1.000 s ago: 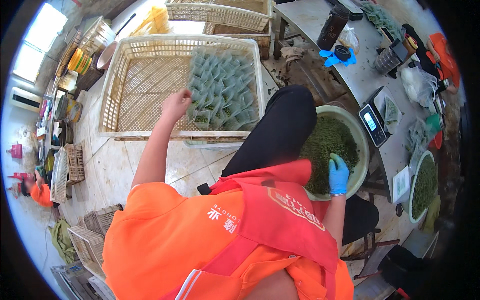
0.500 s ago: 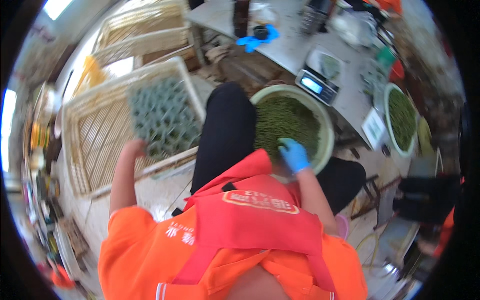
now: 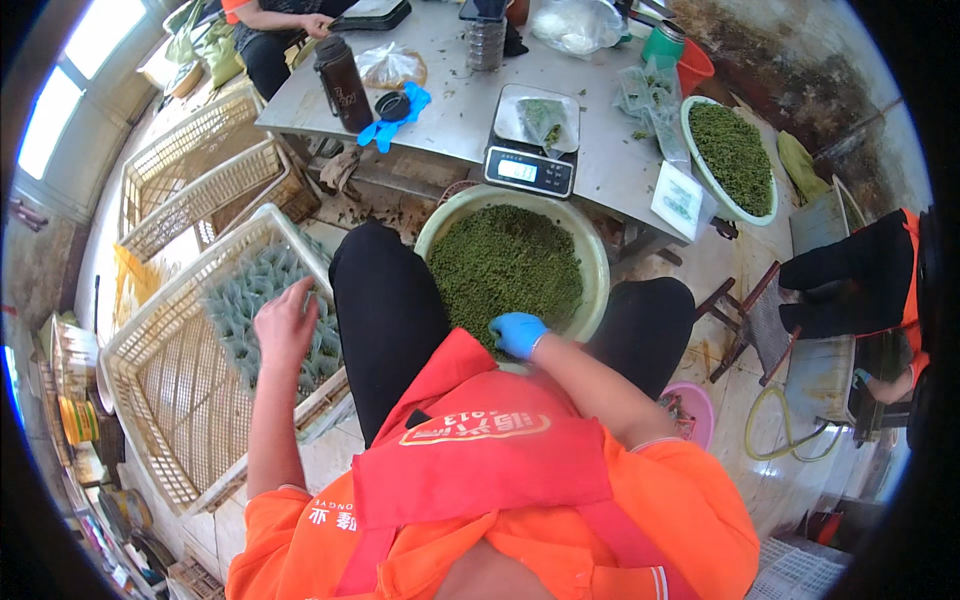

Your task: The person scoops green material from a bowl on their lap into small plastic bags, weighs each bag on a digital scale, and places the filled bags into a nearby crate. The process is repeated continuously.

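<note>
My right hand (image 3: pixel 518 334), in a blue glove, rests at the near edge of a heap of green peppercorns (image 3: pixel 505 262) in a round pale green basin (image 3: pixel 597 270) between my knees. Its fingers curl down into them, closed, with the fingertips hidden. My bare left hand (image 3: pixel 287 322) is over several clear plastic bags (image 3: pixel 240 300) standing upright at the right side of a cream slatted crate (image 3: pixel 165 385). Its fingers are somewhat apart and I see nothing in them. Beyond the basin, a filled clear bag (image 3: pixel 543 122) lies on the tray of a digital scale (image 3: pixel 528 172).
The metal table (image 3: pixel 440 120) carries a dark bottle (image 3: pixel 342 85), a blue glove (image 3: pixel 395 122) and a second basin (image 3: pixel 768 205) of green peppercorns. More crates (image 3: pixel 190 150) stand at the far left. A stool (image 3: pixel 745 320), a pink basin (image 3: pixel 690 405) and another person (image 3: pixel 850 275) are at the right.
The view has shifted, showing more of the table. My left hand has come up from the bags' near edge, with its fingers now visible. My right hand's fingers have curled into the peppercorns.
</note>
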Motion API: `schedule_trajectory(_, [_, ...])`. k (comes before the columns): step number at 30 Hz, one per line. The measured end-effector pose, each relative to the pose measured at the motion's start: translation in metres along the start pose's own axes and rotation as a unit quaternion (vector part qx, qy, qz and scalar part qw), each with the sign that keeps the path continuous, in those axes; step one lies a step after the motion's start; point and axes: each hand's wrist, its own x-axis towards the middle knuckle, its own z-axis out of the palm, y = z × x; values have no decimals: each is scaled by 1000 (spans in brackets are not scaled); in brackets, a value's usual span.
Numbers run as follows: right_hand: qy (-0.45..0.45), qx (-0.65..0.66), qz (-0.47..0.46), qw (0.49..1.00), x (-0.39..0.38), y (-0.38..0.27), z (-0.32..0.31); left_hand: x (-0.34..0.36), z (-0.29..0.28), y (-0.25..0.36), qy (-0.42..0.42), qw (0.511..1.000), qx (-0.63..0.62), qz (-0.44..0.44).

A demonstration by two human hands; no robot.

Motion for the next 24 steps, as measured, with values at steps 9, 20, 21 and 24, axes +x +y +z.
schedule_trajectory(9, [535, 61, 0, 843, -15, 7, -155, 97, 57, 127, 73, 958, -247, 128])
schedule_trajectory(20, [492, 18, 130, 861, 54, 40, -217, 98, 119, 165, -60, 937, -332, 91])
schedule_trajectory(21, [524, 31, 98, 846, 50, 41, -211, 99, 123, 164, -56, 933, -344, 94])
schedule_trajectory(24, [573, 123, 28, 809, 38, 37, -184, 98, 134, 164, -99, 892, -438, 48])
